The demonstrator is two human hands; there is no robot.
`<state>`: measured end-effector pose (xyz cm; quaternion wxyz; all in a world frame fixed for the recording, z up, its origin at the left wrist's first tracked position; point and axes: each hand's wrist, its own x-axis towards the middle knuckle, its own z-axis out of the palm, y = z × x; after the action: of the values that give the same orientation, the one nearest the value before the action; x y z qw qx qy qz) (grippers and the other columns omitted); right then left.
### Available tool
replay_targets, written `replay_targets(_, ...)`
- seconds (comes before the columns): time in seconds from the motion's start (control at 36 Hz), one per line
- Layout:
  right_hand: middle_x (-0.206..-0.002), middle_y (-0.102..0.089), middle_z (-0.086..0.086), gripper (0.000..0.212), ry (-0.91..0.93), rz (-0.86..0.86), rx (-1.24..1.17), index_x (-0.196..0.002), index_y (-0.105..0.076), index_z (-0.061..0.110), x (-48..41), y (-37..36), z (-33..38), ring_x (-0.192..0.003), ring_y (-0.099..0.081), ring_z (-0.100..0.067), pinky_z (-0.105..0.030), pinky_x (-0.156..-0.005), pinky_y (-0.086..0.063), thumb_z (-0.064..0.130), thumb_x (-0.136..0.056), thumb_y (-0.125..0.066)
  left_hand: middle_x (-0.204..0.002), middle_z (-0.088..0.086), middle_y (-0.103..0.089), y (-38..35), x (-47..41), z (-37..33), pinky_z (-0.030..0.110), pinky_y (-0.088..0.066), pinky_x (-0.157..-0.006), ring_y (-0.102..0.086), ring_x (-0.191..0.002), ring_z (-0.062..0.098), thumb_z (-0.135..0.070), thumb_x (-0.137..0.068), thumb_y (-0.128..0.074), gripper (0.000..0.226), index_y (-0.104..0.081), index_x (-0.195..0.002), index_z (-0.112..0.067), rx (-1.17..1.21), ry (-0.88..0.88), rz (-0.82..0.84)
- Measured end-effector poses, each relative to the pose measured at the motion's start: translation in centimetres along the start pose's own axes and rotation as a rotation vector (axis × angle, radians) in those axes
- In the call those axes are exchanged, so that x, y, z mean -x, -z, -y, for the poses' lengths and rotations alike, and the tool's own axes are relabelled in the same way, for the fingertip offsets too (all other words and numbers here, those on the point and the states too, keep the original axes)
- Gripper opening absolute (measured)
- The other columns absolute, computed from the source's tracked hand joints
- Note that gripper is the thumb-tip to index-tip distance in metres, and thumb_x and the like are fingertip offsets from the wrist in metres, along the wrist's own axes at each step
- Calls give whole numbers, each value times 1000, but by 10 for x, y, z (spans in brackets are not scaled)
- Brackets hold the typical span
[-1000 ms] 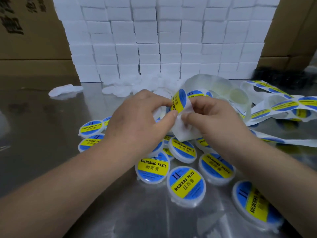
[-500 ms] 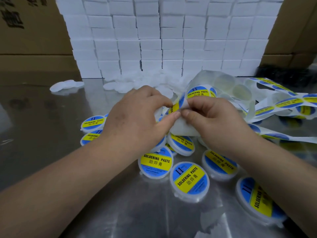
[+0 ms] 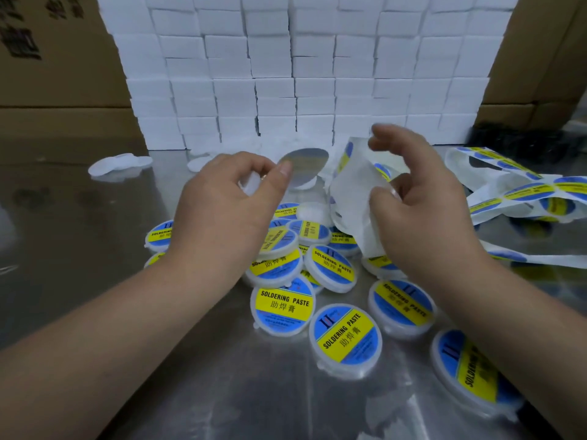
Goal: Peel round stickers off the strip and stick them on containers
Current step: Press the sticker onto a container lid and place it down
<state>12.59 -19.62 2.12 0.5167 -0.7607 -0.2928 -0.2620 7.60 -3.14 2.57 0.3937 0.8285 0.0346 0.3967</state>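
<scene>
A reflective metal tabletop [image 3: 79, 217] is backed by a wall of stacked white boxes [image 3: 286, 74], with brown cardboard cartons [image 3: 57, 74] on either side. A round sticker [image 3: 306, 166], its greyish back turned to the camera, is pinched at its edge between the thumb and forefinger of the left hand [image 3: 222, 211]. It is held above the tabletop, apart from the strip. The white paper backing strip [image 3: 352, 192] is held between the curved fingers and thumb of the right hand [image 3: 422, 204], just beside the sticker. The rest of it, bearing blue-and-yellow stickers, trails over the tabletop to the right. Round white plastic containers [image 3: 345, 336] already labelled "SOLDERING PASTE" are heaped beneath and in front of both hands. Plain white discs [image 3: 120, 163] are seen near the boxes at the left.
</scene>
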Motion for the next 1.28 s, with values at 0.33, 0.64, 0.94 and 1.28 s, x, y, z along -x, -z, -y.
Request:
replay_targets(0.33,-61,-65,15,30,-197,102,-220,-58,-68,26,1,1,6,-66,-58,4,-10,-56,-43,35,-73,-43,-81,-18,-44,3,4,-6,14,-26,-69,-41,-87,-2,-53,-69,-57,24,-51,-81,-33,-168,-197,-36)
replay_targets(0.64,-56,-60,8,19,-245,45,-178,-65,-67,27,-1,-3,5,-50,-50,-1,-15,-46,-39,18,-81,-62,-93,-8,-43,3,4,-6,16,-22,-70,-49,-96,22,-47,-67,-68,32,-55,-87,-25,-347,-323,34)
replay_targets(0.94,-53,-57,11,26,-278,-64,-271,-56,-63,24,-4,1,7,-52,-49,-4,-15,-48,-39,20,-82,-61,-85,-12,-48,3,-6,1,8,-31,-66,-37,-74,3,-25,-76,-32,21,-52,-81,-21,159,23,90)
replay_targets(1.28,-55,-61,11,16,-236,157,-360,-55,-68,31,1,0,15,-53,-55,-1,-13,-48,-43,30,-67,-58,-66,-2,-70,-5,-15,-5,16,-51,-51,-66,-58,7,2,-90,-46,20,-61,-85,-11,859,521,204)
